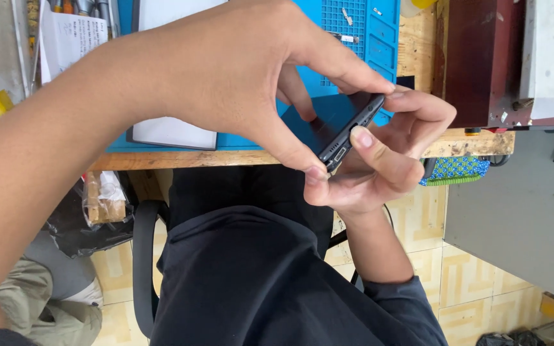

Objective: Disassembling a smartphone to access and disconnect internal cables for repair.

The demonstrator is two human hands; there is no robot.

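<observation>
Both hands hold a dark smartphone above the table's front edge, its bottom edge with the charging port turned toward me. My left hand reaches in from the left and pinches the phone's end, thumb at one corner and index finger at the other. My right hand comes up from below in a dark sleeve and cradles the phone, its thumb pressed against the port edge. Most of the phone's body is hidden behind my left hand.
A blue work mat with small compartments and loose metal parts lies on the wooden table. A flat white-faced panel rests on it. A dark red box stands at the right. Below are my lap, a chair and tiled floor.
</observation>
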